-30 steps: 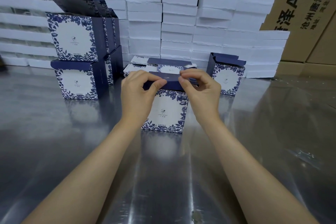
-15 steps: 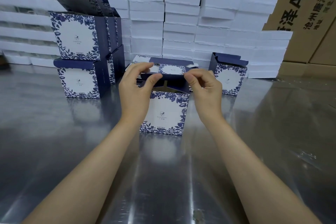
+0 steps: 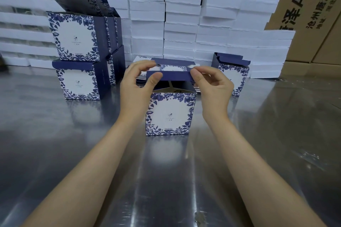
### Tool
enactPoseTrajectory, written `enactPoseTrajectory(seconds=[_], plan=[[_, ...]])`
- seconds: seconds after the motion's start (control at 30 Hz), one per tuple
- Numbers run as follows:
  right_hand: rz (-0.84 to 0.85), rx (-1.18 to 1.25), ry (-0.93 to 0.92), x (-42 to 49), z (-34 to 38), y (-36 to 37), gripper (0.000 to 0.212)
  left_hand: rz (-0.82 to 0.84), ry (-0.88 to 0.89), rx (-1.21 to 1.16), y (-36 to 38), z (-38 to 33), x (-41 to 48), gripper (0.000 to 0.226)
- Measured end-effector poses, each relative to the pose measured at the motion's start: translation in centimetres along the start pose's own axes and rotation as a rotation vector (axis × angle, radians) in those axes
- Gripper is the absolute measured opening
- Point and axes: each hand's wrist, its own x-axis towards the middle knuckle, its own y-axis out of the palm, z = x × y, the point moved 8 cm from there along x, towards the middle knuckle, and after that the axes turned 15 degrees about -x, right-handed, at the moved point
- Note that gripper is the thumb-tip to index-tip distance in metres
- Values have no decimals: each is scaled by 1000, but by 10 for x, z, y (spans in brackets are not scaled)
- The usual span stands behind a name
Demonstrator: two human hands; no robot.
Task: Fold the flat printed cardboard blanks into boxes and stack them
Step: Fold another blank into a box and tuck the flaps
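Observation:
A blue-and-white floral box [image 3: 170, 114] stands upright on the steel table in the middle of the view. Its dark blue lid flap [image 3: 172, 76] is raised above the open top. My left hand [image 3: 137, 86] pinches the flap's left end and my right hand [image 3: 212, 86] pinches its right end. Behind the box lies a low pile of flat printed blanks [image 3: 173, 66]. Folded boxes are stacked two high at the left [image 3: 77, 57], the upper ones with lids up. One more folded box [image 3: 234, 72] stands at the right.
White foam slabs [image 3: 182, 22] are piled in rows along the back of the table. Brown shipping cartons [image 3: 306, 5] stand behind them at the right. The shiny steel table [image 3: 73, 153] reaches from the boxes to the near edge.
The lid flap, pressed down onto the box one second ago, has been lifted by both hands, and the box's inside shows.

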Motion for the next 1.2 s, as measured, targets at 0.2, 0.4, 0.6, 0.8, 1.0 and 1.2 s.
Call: enactPoseTrajectory(seconds=[0.2,0.4,0.6,0.8,1.0,1.2], plan=[[-31,-60,30,-2,-9,-3,23,77,-33,67,6,19,-3,13],[31,-162,73,3,-30,-4,24,172,-110,164,15,40,-11,7],[143,-326,-30,-5,-37,2,27,118,-186,97,7,56,-14,25],[134,-490,-236,-3,-17,5,17,26,-415,-155,-2,80,-11,26],[324,-673,-272,-13,-24,14,37,146,-62,196,7,46,-9,36],[270,-852,-316,-14,-12,25,42,483,-126,215,45,45,-32,70]])
